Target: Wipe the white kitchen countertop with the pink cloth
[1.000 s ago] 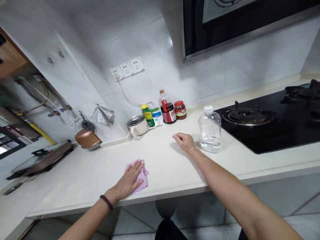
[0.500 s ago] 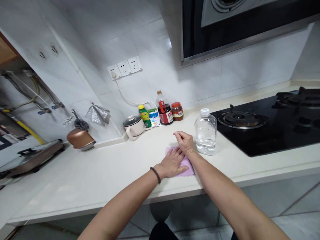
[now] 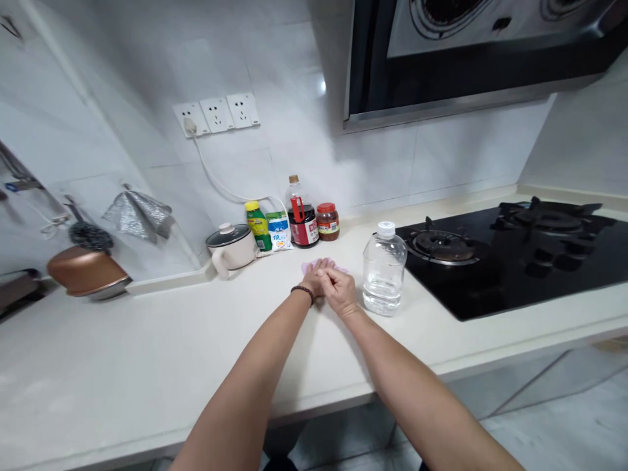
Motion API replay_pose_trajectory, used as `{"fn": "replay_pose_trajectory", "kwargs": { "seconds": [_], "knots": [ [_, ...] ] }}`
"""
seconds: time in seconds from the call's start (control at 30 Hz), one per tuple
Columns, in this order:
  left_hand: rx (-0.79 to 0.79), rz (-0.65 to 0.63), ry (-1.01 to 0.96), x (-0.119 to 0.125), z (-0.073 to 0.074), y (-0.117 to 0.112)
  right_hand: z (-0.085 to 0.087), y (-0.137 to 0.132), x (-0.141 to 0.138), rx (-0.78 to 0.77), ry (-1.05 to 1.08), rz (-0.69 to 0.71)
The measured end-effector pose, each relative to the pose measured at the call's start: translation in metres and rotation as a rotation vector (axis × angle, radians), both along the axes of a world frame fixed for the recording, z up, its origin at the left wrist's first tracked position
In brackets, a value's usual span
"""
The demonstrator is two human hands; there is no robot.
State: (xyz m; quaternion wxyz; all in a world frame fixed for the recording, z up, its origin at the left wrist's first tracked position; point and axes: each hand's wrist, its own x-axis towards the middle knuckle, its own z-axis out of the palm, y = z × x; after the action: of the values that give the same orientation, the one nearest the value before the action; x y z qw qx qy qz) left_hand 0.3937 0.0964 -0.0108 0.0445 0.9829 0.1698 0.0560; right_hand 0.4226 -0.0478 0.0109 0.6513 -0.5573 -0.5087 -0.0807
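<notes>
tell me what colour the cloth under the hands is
The cloth is a pale pinkish lilac; it shows best in the head view, where only a thin edge is visible.

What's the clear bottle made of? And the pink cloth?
The clear bottle looks like smooth, glossy plastic; liquid shows through its thin wall. The pink cloth looks like soft, matte fabric, perhaps microfibre, but it's mostly covered, so that's hard to tell.

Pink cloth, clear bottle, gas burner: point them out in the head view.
Pink cloth (image 3: 308, 267), head view, edge beyond the fingers
Clear bottle (image 3: 385, 278), head view, body
Gas burner (image 3: 440, 245), head view, cap
</notes>
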Motion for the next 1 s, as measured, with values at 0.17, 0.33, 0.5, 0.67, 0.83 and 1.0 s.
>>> {"fn": "replay_pose_trajectory", "kwargs": {
  "seconds": [0.17, 0.33, 0.5, 0.67, 0.83, 1.0],
  "knots": [
    [-0.03, 0.209, 0.047, 0.009, 0.005, 0.024, 0.0, -0.002, -0.002, -0.077, -0.033, 0.056],
    [-0.026, 0.286, 0.104, 0.0, 0.008, 0.032, -0.002, -0.002, 0.002, -0.129, -0.044, 0.033],
    [0.008, 0.436, 0.084, -0.059, 0.012, 0.045, -0.005, -0.001, 0.006, -0.131, -0.015, 0.028],
    [0.06, 0.574, 0.092, -0.144, 0.017, 0.065, -0.007, -0.001, 0.006, -0.131, 0.029, 0.036],
    [0.113, 0.689, 0.112, -0.225, 0.017, 0.083, -0.008, -0.002, 0.007, -0.153, 0.023, 0.012],
    [0.135, 0.826, 0.13, -0.292, 0.016, 0.094, -0.009, -0.001, 0.008, -0.169, 0.013, 0.009]
  ]
}}
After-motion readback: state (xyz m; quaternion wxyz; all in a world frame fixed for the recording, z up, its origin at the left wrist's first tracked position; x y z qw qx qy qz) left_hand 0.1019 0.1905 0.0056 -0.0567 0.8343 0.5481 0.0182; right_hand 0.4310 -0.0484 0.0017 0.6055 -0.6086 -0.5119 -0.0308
